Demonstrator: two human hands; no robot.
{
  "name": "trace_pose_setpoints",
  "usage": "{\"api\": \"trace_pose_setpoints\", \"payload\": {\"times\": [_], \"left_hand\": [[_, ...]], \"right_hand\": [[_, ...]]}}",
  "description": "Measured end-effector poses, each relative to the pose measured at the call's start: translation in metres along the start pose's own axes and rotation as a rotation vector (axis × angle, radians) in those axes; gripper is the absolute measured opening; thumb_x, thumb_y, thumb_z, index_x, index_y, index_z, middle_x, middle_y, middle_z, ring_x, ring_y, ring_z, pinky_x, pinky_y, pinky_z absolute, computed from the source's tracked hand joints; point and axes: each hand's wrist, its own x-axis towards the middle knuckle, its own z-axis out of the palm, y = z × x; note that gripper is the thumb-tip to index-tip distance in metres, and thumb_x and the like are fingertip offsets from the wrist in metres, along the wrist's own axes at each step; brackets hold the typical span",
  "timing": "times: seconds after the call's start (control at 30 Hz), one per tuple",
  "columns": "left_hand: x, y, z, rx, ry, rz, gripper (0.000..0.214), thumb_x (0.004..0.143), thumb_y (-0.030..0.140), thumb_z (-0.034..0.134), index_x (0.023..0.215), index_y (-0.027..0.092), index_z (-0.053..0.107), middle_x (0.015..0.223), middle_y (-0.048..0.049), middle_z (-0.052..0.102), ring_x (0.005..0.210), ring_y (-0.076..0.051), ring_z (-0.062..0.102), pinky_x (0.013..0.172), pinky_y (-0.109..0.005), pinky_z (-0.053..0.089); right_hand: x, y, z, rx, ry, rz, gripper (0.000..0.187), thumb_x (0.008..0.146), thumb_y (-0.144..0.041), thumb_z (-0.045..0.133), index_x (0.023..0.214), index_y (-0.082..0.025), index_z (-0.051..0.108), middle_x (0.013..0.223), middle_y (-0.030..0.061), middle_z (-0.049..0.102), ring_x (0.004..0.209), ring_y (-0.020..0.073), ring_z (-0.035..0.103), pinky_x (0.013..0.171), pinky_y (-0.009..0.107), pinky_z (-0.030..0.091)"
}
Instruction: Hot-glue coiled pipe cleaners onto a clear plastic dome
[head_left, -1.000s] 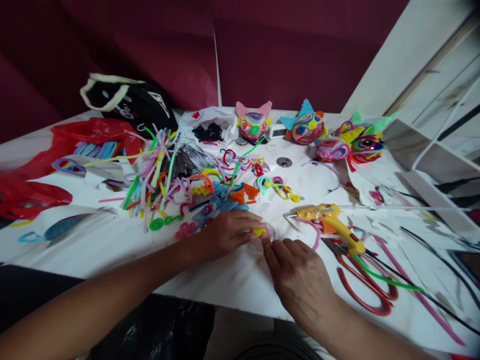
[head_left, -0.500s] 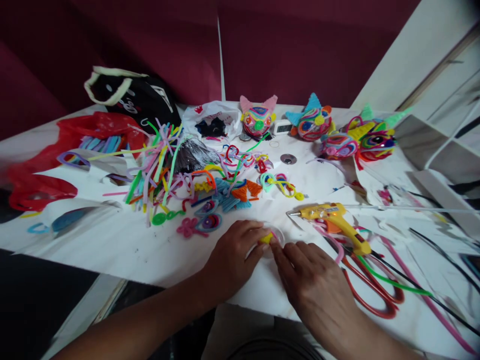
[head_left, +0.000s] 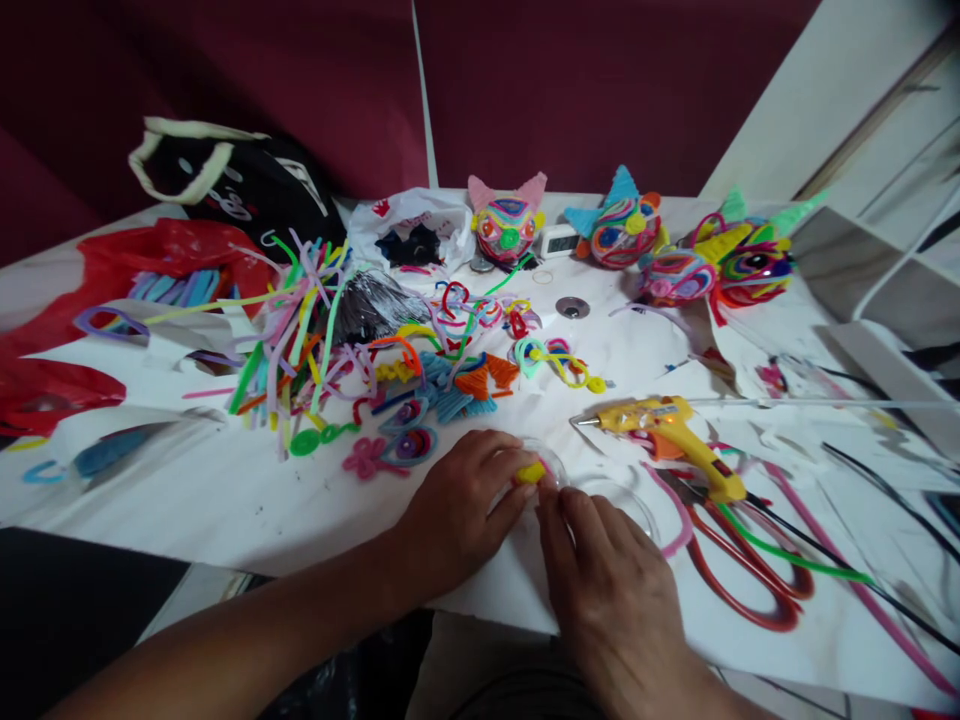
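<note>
My left hand (head_left: 469, 497) is closed around the left side of a clear round plastic shell (head_left: 556, 462). A small yellow piece (head_left: 531, 472) sits at the shell between my two hands, with a bit of pink beside it. The fingertips of my right hand (head_left: 611, 570) are pinched at the shell's near right edge, where part of it is hidden. Just right of that hand, another clear curved plastic rim (head_left: 634, 497) lies on the white table. A yellow hot glue gun (head_left: 667, 432) rests on its side farther right, above orange-handled scissors (head_left: 750, 580).
Several pipe-cleaner animal heads (head_left: 508, 225) stand along the back. A heap of loose pipe cleaners (head_left: 292, 350) lies at left, near a red plastic bag (head_left: 82, 270) and a black tote bag (head_left: 262, 190). Black cords (head_left: 885, 500) cross the right side.
The view has shifted slightly. My right hand has moved a little left and nearer, uncovering the second clear rim. My left hand keeps hold of the shell.
</note>
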Motion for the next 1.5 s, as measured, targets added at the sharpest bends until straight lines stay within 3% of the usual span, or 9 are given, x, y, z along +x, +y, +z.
{"api": "trace_pose_setpoints", "payload": {"times": [0.37,0.57,0.7,0.9,1.1,1.23,1.37,1.5], "left_hand": [[0.017,-0.011,-0.008,0.078,-0.133,0.012,0.023,0.095,0.026,0.043,0.111,0.020,0.059,0.103,-0.0053,0.061,0.098,-0.021,0.055,0.088,-0.039,0.045],[0.021,-0.014,-0.012,0.159,-0.158,0.083,0.025,0.096,0.029,0.043,0.107,0.017,0.062,0.100,-0.0069,0.060,0.094,-0.022,0.055,0.084,-0.038,0.046],[0.025,-0.015,-0.017,0.208,-0.181,0.157,0.024,0.096,0.025,0.042,0.107,0.015,0.061,0.109,-0.0096,0.058,0.103,-0.023,0.052,0.091,-0.041,0.044],[0.028,-0.018,-0.014,0.201,-0.057,0.345,0.018,0.094,0.017,0.045,0.096,0.011,0.061,0.096,-0.0088,0.062,0.095,-0.022,0.054,0.089,-0.039,0.046],[0.023,-0.027,-0.006,0.136,0.001,0.303,0.016,0.091,0.018,0.053,0.105,0.013,0.059,0.103,-0.0087,0.063,0.100,-0.022,0.056,0.090,-0.040,0.049],[0.019,-0.031,-0.003,0.079,0.005,0.257,0.022,0.090,0.018,0.055,0.112,0.015,0.057,0.124,-0.0106,0.058,0.120,-0.022,0.051,0.104,-0.040,0.044],[0.016,-0.031,-0.001,0.019,-0.024,0.221,0.020,0.092,0.019,0.052,0.111,0.016,0.057,0.119,-0.0098,0.061,0.115,-0.020,0.055,0.103,-0.037,0.047],[0.013,-0.027,0.000,0.038,-0.014,0.169,0.020,0.092,0.020,0.051,0.111,0.017,0.056,0.117,-0.0095,0.061,0.113,-0.020,0.056,0.101,-0.038,0.049]], "right_hand": [[0.017,0.006,0.004,-0.071,-0.020,0.008,0.029,0.081,0.000,0.042,0.093,-0.010,0.067,0.078,0.0104,0.059,0.068,0.0212,0.044,0.057,0.033,0.037],[0.008,0.006,0.005,-0.083,-0.029,0.032,0.035,0.083,0.000,0.042,0.109,-0.001,0.064,0.088,0.0155,0.064,0.074,0.0229,0.047,0.058,0.035,0.041],[0.005,0.010,0.002,-0.061,-0.023,0.027,0.034,0.085,-0.002,0.041,0.111,0.000,0.063,0.092,0.0180,0.065,0.080,0.0262,0.050,0.061,0.037,0.042],[0.007,0.022,-0.001,0.017,-0.008,0.028,0.032,0.092,-0.007,0.037,0.113,-0.004,0.062,0.095,0.0136,0.066,0.082,0.0237,0.052,0.070,0.039,0.041],[-0.013,0.049,-0.010,0.046,0.018,-0.085,0.031,0.090,-0.011,0.049,0.119,-0.007,0.058,0.118,0.0156,0.063,0.108,0.0296,0.053,0.087,0.047,0.040],[-0.034,0.072,-0.018,-0.015,0.046,0.067,0.031,0.085,-0.013,0.060,0.116,-0.012,0.060,0.118,0.0145,0.063,0.106,0.0302,0.056,0.083,0.046,0.044],[-0.052,0.094,-0.023,-0.120,-0.041,0.254,0.034,0.089,-0.024,0.056,0.122,-0.015,0.058,0.113,0.0123,0.065,0.100,0.0288,0.059,0.082,0.044,0.047],[-0.063,0.108,-0.024,-0.180,-0.134,0.343,0.040,0.094,-0.038,0.044,0.125,-0.016,0.056,0.115,0.0122,0.063,0.097,0.0283,0.061,0.079,0.043,0.050]]}}
